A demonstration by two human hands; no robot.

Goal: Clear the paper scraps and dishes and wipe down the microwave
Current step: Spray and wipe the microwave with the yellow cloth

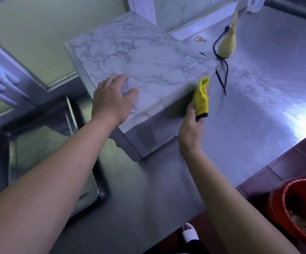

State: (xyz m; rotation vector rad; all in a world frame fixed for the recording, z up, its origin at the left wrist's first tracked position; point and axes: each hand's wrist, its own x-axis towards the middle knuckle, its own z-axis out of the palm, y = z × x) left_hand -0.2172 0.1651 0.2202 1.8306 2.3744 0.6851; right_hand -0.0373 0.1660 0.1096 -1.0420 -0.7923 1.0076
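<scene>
Marble-patterned microwave [139,52] on steel counter [258,107] — heavy, slick top, probably steady. Left hand [111,99] flat on top, fingers relaxed, bracing. Right hand [190,129] clutching soft yellow cloth [201,97] against side panel — limp, best held bunched.

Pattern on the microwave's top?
White marble with grey veining on the boxy microwave; head view shows it.

Steel counter [258,110], marble-patterned microwave [139,57] on it, black cord [227,74], yellow bulb [227,46]
</scene>
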